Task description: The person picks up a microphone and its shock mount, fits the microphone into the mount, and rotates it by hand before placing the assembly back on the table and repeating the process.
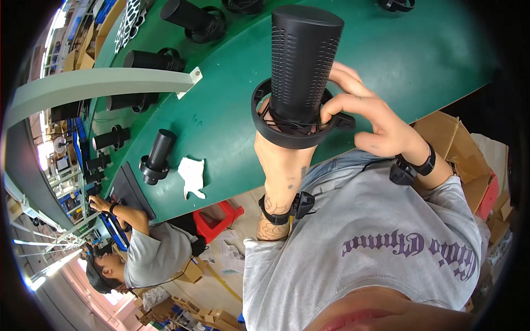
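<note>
A black cylindrical microphone (303, 60) with a slotted body stands upright in a round black shock mount (276, 136), with thin cords strung inside its ring. My left hand (279, 157) holds the mount from below; most of its fingers are hidden behind the ring. On the other side, my right hand (378, 118) is curled, its index fingertip at the ring's inner edge beside a small side knob (346, 121). Its other fingers pass partly behind the microphone. A second, smaller-looking microphone (162, 146) in its mount stands on the green table (232, 160) to the left.
A white cloth (192, 176) lies near the table's front edge. More microphones (187, 15) line the far left, past a pale curved metal beam (110, 83). A co-worker (157, 256) sits at left, by a red stool (218, 220). A cardboard box (450, 140) stands at right.
</note>
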`<state>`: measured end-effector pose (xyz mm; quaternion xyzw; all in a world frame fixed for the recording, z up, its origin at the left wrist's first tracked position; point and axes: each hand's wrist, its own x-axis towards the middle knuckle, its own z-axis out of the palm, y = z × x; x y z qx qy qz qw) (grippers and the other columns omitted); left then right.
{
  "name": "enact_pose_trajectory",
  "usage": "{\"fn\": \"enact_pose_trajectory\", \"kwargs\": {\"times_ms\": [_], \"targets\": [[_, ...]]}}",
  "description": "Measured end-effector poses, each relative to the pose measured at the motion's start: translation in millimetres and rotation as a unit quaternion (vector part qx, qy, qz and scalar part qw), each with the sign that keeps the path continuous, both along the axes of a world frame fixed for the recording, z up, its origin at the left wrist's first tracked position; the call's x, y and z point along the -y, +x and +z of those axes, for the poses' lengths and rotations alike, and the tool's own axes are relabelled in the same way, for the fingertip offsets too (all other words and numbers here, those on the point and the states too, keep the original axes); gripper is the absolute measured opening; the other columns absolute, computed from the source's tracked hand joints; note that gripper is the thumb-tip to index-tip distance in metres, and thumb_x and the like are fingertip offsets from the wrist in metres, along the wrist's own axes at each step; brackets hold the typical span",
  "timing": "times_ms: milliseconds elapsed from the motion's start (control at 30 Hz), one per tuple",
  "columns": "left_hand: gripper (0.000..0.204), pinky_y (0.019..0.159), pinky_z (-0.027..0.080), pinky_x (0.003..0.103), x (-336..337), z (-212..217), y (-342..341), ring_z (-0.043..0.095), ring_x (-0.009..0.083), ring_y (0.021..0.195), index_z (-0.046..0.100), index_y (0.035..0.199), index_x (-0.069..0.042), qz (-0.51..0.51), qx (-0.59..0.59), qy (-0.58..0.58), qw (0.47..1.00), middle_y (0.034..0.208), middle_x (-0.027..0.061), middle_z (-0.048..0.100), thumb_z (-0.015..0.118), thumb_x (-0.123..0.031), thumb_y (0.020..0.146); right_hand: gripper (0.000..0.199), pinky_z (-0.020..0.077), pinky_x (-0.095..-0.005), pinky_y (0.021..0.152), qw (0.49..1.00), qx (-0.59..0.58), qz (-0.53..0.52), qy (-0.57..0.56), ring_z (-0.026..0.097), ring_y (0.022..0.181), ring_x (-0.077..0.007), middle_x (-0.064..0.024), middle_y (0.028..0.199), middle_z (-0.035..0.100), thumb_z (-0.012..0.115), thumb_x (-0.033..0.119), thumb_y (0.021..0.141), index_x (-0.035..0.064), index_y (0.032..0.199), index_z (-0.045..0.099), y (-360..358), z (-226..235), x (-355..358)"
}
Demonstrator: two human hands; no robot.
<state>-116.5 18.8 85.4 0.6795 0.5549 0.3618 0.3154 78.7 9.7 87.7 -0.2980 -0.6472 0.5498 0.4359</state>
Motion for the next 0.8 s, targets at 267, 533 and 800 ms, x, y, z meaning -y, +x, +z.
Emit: {"fn": "enact_pose_trajectory", "kwargs": {"times_ms": [267,533,800], "targets": [[0.061,0.085,0.051,0.033,6,-17,-1,0.065,0.0211,0.097,0.054,0.12,0.001,0.0,0.01,-0.007,1.0,0.11,0.0129,0.065,0.081,-0.008,0.066,0.038,0.0217,-0.0547,0.112,0.958,0.194,-0.031,0.21,0.018,0.141,-0.0431,-0.0208,0.143,0.036,0.048,0.005,0.054,0.0035,0.091,0.057,19,4,-21],[0.072,0.081,0.051,0.033,9,4,-6,0.066,0.0196,0.09,0.049,0.123,0.002,-0.007,0.01,-0.056,0.998,0.104,0.0112,0.067,0.083,-0.013,0.061,0.055,0.0379,-0.0443,0.104,0.967,-0.08,-0.243,0.012,0.047,0.129,-0.0306,-0.0202,0.136,0.049,0.054,0.036,0.083,0.0043,0.127,0.045,42,-19,-33],[0.07,0.072,0.052,0.041,21,47,4,0.062,0.0329,0.08,0.054,0.116,-0.001,-0.037,-0.119,0.052,0.991,0.098,0.0155,0.064,0.087,-0.023,0.059,0.026,0.0516,-0.0333,0.079,0.962,-0.169,-0.193,-0.093,0.063,0.082,-0.0232,-0.0164,0.093,0.062,0.048,0.022,0.092,-0.0018,0.091,0.057,28,-33,-50]]}}
